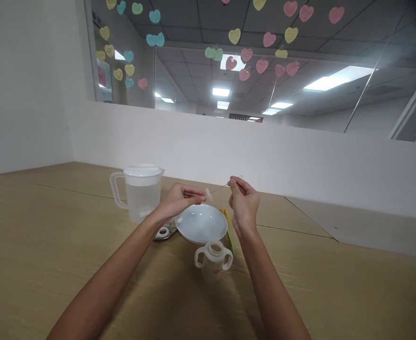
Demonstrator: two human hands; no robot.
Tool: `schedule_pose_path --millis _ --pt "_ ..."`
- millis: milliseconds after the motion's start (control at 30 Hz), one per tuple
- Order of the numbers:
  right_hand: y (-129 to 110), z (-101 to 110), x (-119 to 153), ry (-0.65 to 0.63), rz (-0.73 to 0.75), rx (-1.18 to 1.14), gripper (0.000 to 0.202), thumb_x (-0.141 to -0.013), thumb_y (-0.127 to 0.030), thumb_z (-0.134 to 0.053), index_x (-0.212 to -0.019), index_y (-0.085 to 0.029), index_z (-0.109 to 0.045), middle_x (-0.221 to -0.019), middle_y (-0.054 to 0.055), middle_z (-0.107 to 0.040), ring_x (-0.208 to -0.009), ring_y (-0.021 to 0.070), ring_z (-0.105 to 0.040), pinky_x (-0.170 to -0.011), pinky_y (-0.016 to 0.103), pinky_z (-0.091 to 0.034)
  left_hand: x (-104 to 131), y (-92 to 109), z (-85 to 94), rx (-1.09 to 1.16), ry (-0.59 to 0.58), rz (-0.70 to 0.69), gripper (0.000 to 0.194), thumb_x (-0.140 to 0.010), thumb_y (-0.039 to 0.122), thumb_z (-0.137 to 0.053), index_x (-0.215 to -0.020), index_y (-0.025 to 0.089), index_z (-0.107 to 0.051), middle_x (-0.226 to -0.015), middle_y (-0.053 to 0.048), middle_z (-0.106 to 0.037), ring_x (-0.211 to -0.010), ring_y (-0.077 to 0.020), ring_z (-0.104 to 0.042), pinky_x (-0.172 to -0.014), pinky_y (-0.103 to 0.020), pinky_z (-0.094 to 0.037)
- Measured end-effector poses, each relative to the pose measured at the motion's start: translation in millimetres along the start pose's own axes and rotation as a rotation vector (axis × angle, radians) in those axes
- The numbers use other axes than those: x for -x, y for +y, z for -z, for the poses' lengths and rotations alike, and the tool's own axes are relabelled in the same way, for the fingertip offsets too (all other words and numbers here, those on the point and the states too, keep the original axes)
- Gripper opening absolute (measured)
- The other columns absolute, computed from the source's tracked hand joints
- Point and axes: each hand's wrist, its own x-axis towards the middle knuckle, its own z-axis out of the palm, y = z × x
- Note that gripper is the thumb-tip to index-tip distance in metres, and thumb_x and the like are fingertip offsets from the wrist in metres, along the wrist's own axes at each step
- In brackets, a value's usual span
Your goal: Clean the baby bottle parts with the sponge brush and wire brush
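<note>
My left hand (pixel 183 198) pinches a small translucent piece (pixel 208 194), like a silicone bottle nipple, above the white bowl (pixel 201 226). In the closed fingers of my right hand (pixel 243 200) is a thin wire (pixel 219 188) with a looped end. Its far end meets the translucent piece; whether it goes inside cannot be made out. Below both hands a two-handled baby bottle (pixel 213 269) stands upright, its top uncovered. Partly behind the bowl's right side lies a slim yellow and green thing (pixel 231 241).
A clear lidded pitcher (pixel 143 196) of water stands at the left. Beside the bowl, a small metal tray (pixel 165 238) holds a white ring (pixel 163 232) and other small parts, partly hidden by my left arm. A white wall (pixel 193 141) rises behind the table (pixel 335 293).
</note>
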Motion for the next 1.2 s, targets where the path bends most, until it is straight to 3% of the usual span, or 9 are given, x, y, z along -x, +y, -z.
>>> schedule_pose_path --millis 367,433,533,633,933,1200 --pt "11 -9 9 -0.102 0.096 0.130 0.028 -0.068 -0.035 -0.059 -0.081 -0.012 -0.065 -0.086 0.009 -0.066 -0.071 0.0142 -0.058 -0.058 0.024 -0.044 -11 -19 1.2 0.034 0.050 0.021 0.032 -0.057 0.033 -0.075 -0.081 0.011 -0.071 -0.081 -0.011 -0.070 -0.076 -0.0205 -0.064 -0.068 -0.029 -0.049" --pt "12 -10 12 -0.124 0.108 0.172 0.028 -0.069 -0.035 -0.058 -0.083 -0.011 -0.065 -0.087 0.009 -0.066 -0.061 0.0112 -0.054 -0.054 0.022 -0.041 -14 -26 1.0 0.042 0.058 0.025 0.032 -0.057 0.033 -0.074 -0.081 0.012 -0.071 -0.083 -0.011 -0.070 -0.077 -0.0204 -0.064 -0.069 -0.029 -0.049" --pt "12 -12 16 -0.147 0.158 0.276 0.029 -0.072 -0.035 -0.054 -0.085 -0.011 -0.066 -0.081 0.006 -0.065 -0.043 0.0063 -0.037 -0.043 0.021 -0.032 -18 -35 0.3 0.051 0.080 0.018 0.031 -0.059 0.033 -0.074 -0.082 0.012 -0.070 -0.085 -0.010 -0.070 -0.078 -0.0198 -0.064 -0.069 -0.028 -0.049" --pt "12 -12 19 -0.155 0.247 0.379 0.027 -0.075 -0.033 -0.051 -0.084 -0.012 -0.067 -0.068 0.003 -0.063 -0.041 0.0065 -0.031 -0.043 0.022 -0.029 -21 -43 -1.6 0.056 0.093 0.015 0.031 -0.060 0.034 -0.073 -0.083 0.013 -0.070 -0.083 -0.009 -0.070 -0.077 -0.0198 -0.064 -0.066 -0.027 -0.049" --pt "17 -11 16 -0.166 0.375 0.518 0.025 -0.076 -0.029 -0.048 -0.082 -0.014 -0.067 -0.065 0.003 -0.063 -0.047 0.0110 -0.043 -0.052 0.025 -0.035 -24 -51 -9.4 0.131 0.091 0.021 0.034 -0.057 0.035 -0.075 -0.082 0.012 -0.069 -0.086 -0.009 -0.070 -0.082 -0.0209 -0.064 -0.075 -0.031 -0.050" --pt "22 -11 13 -0.193 0.381 0.555 0.022 -0.075 -0.026 -0.048 -0.080 -0.014 -0.066 -0.072 0.006 -0.066 -0.053 0.0137 -0.051 -0.054 0.026 -0.037 -23 -48 -11.1 0.168 0.100 0.056 0.037 -0.055 0.035 -0.077 -0.082 0.012 -0.068 -0.087 -0.010 -0.070 -0.082 -0.0207 -0.064 -0.075 -0.030 -0.049"
